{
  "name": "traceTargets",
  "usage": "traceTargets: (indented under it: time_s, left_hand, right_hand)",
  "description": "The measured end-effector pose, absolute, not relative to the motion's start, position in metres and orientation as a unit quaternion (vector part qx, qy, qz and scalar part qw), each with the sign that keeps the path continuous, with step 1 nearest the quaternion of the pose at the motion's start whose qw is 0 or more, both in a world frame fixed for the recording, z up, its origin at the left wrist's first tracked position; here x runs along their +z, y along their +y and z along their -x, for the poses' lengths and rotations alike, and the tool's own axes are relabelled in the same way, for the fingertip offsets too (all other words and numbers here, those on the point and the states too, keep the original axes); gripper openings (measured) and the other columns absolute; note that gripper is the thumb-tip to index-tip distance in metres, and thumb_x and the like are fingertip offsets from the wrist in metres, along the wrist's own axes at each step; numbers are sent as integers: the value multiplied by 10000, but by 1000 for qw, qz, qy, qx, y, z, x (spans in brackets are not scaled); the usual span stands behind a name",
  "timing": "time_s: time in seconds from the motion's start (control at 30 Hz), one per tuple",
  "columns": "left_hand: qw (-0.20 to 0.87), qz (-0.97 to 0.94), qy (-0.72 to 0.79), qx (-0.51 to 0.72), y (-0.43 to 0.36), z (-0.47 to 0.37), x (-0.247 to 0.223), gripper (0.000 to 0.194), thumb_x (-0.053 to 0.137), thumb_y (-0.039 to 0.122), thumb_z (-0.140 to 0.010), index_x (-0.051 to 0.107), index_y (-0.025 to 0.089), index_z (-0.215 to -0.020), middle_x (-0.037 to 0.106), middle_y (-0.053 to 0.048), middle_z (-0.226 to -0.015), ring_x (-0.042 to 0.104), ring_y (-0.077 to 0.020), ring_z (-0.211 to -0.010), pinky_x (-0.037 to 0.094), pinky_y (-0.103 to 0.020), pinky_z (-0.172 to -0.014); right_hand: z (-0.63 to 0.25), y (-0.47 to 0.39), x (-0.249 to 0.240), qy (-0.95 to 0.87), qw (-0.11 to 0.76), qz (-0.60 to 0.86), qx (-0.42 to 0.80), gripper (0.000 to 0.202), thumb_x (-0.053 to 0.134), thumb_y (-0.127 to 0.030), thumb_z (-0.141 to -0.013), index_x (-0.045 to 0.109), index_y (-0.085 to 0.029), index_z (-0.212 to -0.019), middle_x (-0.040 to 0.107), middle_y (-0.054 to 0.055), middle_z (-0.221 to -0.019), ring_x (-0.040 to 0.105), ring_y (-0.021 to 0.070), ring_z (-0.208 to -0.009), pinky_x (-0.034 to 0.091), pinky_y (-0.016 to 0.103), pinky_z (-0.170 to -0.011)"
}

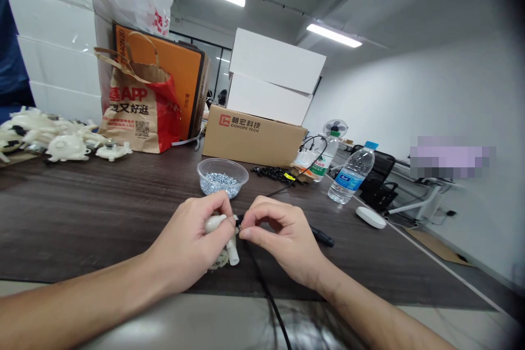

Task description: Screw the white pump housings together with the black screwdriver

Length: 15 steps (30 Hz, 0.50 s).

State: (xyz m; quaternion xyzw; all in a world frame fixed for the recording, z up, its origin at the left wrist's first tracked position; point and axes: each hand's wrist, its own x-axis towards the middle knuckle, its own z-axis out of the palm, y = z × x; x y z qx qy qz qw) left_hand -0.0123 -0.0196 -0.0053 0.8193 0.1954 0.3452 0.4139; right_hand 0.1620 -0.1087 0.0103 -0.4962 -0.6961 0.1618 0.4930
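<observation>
My left hand (200, 240) is closed around a white plastic housing (233, 251), whose tube-like spout points down toward me. The hand covers much of this part, low over the table's near edge. Right beside it, my right hand (283, 235) pinches thumb and forefinger together at the housing's side. A small dark piece (240, 220) shows at those fingertips; what exactly they grip is too small to tell. Behind my right hand lies a black rod-shaped tool handle (322, 237). A black cable (266, 284) runs from below the hands toward me.
A clear bowl of small metal screws (221, 181) stands just beyond my hands. Small black parts (274, 174) lie behind it, near a blue-capped water bottle (348, 178). Several similar white housings (68, 145) are heaped at left. A cardboard box (252, 139) and paper bag (143, 115) stand behind.
</observation>
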Motion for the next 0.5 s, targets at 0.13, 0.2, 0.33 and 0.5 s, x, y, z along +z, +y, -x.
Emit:
traceTargets:
  time_s: [0.13,0.2,0.33,0.5]
  left_hand:
    - [399,-826,217,334,-20,11,-6,184,512,301,-876,480,209,-720,494,55,-596,422,-130,-577,295,-270,-565]
    - [397,-827,220,331,-20,11,-6,191,511,304,-881,476,211,-718,491,56,-591,423,-132,-576,295,-274,-566]
    - [404,-825,218,330,-20,12,-5,206,500,314,-890,477,211,-713,492,55,-592,429,-135,-586,294,-281,-575]
    - [432,-814,207,327,-20,14,-3,241,470,345,-916,474,210,-716,489,53,-587,439,-139,-593,298,-283,-579]
  right_hand:
    - [-161,-108,11,-696,486,503,164,111,759,-112,-816,732,-202,-758,634,-30,-751,564,126,-712,412,258,-681]
    - [-162,-108,11,-696,483,505,166,115,757,-113,-818,731,-205,-754,632,-31,-753,560,126,-713,407,258,-679]
    - [-164,-108,10,-694,483,504,180,105,760,-136,-827,733,-211,-758,628,-31,-760,556,129,-718,403,264,-681]
    - [-167,-105,8,-687,490,492,212,81,756,-167,-840,739,-218,-780,621,-35,-768,548,127,-719,395,266,-676]
